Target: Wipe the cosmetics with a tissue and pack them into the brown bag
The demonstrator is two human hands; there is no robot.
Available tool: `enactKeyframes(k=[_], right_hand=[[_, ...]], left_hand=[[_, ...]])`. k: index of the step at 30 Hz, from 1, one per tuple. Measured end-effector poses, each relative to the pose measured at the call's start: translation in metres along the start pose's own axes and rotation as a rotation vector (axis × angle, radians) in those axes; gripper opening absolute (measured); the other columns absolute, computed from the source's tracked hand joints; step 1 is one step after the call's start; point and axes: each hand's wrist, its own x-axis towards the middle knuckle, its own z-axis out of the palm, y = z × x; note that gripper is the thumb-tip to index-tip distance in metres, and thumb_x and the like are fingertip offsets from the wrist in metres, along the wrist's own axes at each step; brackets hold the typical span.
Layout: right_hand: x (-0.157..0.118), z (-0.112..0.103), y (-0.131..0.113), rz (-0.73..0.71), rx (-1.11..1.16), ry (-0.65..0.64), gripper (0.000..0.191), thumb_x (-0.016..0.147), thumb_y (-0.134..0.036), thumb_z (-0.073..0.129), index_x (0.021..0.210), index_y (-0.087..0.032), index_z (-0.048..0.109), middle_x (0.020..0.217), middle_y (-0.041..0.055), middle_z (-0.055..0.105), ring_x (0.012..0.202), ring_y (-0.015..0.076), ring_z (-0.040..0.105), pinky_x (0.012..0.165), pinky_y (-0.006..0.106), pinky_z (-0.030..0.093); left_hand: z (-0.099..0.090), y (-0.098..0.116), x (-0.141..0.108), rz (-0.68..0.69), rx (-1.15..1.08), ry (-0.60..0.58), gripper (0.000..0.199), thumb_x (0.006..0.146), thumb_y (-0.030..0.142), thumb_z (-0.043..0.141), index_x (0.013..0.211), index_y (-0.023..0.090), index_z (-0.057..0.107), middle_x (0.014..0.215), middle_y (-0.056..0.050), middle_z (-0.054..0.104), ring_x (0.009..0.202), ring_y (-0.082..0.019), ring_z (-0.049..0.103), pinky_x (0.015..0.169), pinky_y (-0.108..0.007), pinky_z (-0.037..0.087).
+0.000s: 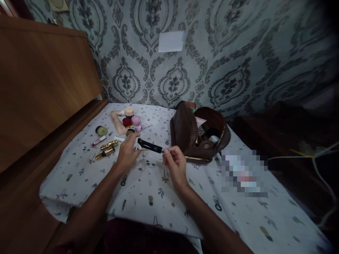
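Note:
A glossy black tube (pixel 150 145) lies slantwise between my two hands above the patterned cloth. My right hand (pixel 175 163) pinches its thin right tip between thumb and fingers. At the tube's left end is my left hand (pixel 128 151), its fingers closed on a crumpled white wipe (pixel 137 144) that touches that end. Just left of my left hand, two gold-and-dark tubes (pixel 105 153) rest on the cloth. An open brown bag (pixel 184 131) stands beyond my right hand, with several items inside it.
The white printed tablecloth (pixel 148 197) bears a green-lidded jar (pixel 101 131), a pink jar (pixel 136 120), a red jar (pixel 127 122), a beige tube (pixel 118 123) and a lip gloss (pixel 99 141). A pixelated patch covers something at right. A wooden cabinet (pixel 47 70) borders the left side.

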Motion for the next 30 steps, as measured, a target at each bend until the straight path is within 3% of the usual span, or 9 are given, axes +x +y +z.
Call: enactKeyframes(k=[9, 11, 14, 18, 23, 27, 30], right_hand=[[0.001, 0.003, 0.01, 0.122, -0.022, -0.127, 0.04, 0.079, -0.057, 0.066, 0.075, -0.02, 0.05, 0.059, -0.0053, 0.051, 0.047, 0.0075, 0.043, 0.044, 0.019, 0.031], [-0.001, 0.005, 0.012, 0.159, -0.022, -0.177, 0.04, 0.079, -0.057, 0.066, 0.077, -0.02, 0.051, 0.06, -0.0045, 0.054, 0.047, 0.0077, 0.044, 0.044, 0.019, 0.033], [-0.003, 0.008, 0.015, 0.171, -0.028, -0.268, 0.039, 0.081, -0.056, 0.064, 0.079, -0.019, 0.052, 0.065, -0.003, 0.058, 0.048, 0.0079, 0.047, 0.047, 0.02, 0.036], [-0.007, 0.011, 0.017, 0.138, -0.03, -0.342, 0.036, 0.082, -0.054, 0.064, 0.08, -0.019, 0.052, 0.066, -0.0037, 0.056, 0.051, 0.0085, 0.048, 0.05, 0.02, 0.04], [-0.007, 0.014, 0.019, 0.106, 0.03, -0.302, 0.031, 0.083, -0.049, 0.06, 0.079, -0.021, 0.05, 0.07, -0.0024, 0.055, 0.054, 0.0104, 0.048, 0.048, 0.02, 0.039], [-0.007, 0.011, 0.016, 0.023, -0.081, -0.246, 0.017, 0.083, -0.035, 0.056, 0.077, -0.02, 0.053, 0.065, -0.0033, 0.054, 0.056, 0.0107, 0.049, 0.053, 0.02, 0.039], [-0.005, 0.006, 0.003, -0.022, -0.272, -0.25, 0.009, 0.08, -0.025, 0.057, 0.075, -0.018, 0.06, 0.065, -0.0027, 0.058, 0.059, 0.0111, 0.052, 0.057, 0.021, 0.039]], left_hand=[[0.002, -0.007, 0.002, -0.097, -0.281, 0.134, 0.061, 0.069, 0.01, 0.052, 0.129, 0.018, 0.057, 0.134, -0.007, 0.062, 0.129, -0.026, 0.052, 0.112, -0.04, 0.038], [0.003, -0.005, 0.002, -0.193, -0.408, 0.183, 0.057, 0.07, 0.013, 0.054, 0.127, 0.02, 0.06, 0.131, -0.005, 0.063, 0.13, -0.027, 0.051, 0.113, -0.039, 0.036], [0.005, 0.006, 0.001, -0.409, -0.728, 0.219, 0.048, 0.076, 0.026, 0.063, 0.124, 0.025, 0.062, 0.118, -0.003, 0.069, 0.117, -0.025, 0.061, 0.105, -0.036, 0.045], [0.009, 0.025, -0.005, -0.642, -1.101, 0.084, 0.053, 0.074, 0.043, 0.074, 0.12, 0.021, 0.063, 0.1, -0.005, 0.074, 0.095, -0.024, 0.07, 0.082, -0.033, 0.055], [0.027, 0.034, -0.022, -0.747, -1.145, -0.191, 0.054, 0.065, 0.049, 0.082, 0.105, 0.016, 0.068, 0.087, -0.005, 0.074, 0.075, -0.02, 0.069, 0.067, -0.028, 0.054], [0.037, 0.032, -0.03, -0.79, -1.067, -0.171, 0.049, 0.057, 0.05, 0.085, 0.086, 0.016, 0.066, 0.072, -0.001, 0.07, 0.069, -0.017, 0.067, 0.065, -0.025, 0.051], [0.03, 0.031, -0.027, -0.794, -0.951, -0.164, 0.047, 0.058, 0.054, 0.082, 0.084, 0.019, 0.065, 0.069, 0.0, 0.068, 0.071, -0.02, 0.067, 0.066, -0.028, 0.051]])
